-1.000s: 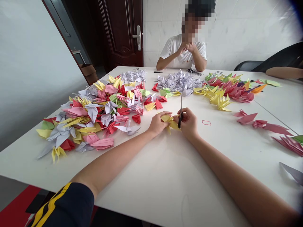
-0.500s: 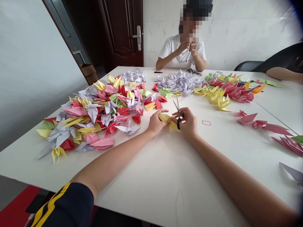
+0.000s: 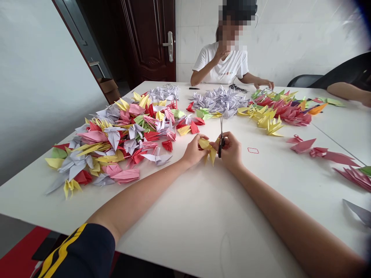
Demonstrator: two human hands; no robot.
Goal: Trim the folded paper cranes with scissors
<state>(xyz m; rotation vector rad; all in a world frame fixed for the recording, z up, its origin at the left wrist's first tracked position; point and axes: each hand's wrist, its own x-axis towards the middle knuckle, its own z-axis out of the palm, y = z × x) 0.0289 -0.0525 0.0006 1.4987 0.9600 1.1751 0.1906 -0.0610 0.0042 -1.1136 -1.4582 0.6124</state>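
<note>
My left hand (image 3: 193, 150) pinches a yellow folded paper crane (image 3: 208, 148) just above the white table (image 3: 185, 216). My right hand (image 3: 232, 150) is closed round the black handles of a small pair of scissors (image 3: 221, 133), whose blades point up and away, closed together. The right fingers also touch the yellow paper. Both hands meet at the table's middle.
A big heap of coloured paper cranes (image 3: 116, 135) lies at the left. White cranes (image 3: 218, 100) and yellow and pink cranes (image 3: 275, 110) lie further back. A small red band (image 3: 252, 150) lies right of my hands. A person in a white shirt (image 3: 224, 63) sits opposite; another arm (image 3: 348, 90) rests far right.
The scissor blades, apart half a second ago, have come together. The yellow crane has tipped downward a little. The person opposite has lowered one hand to the table.
</note>
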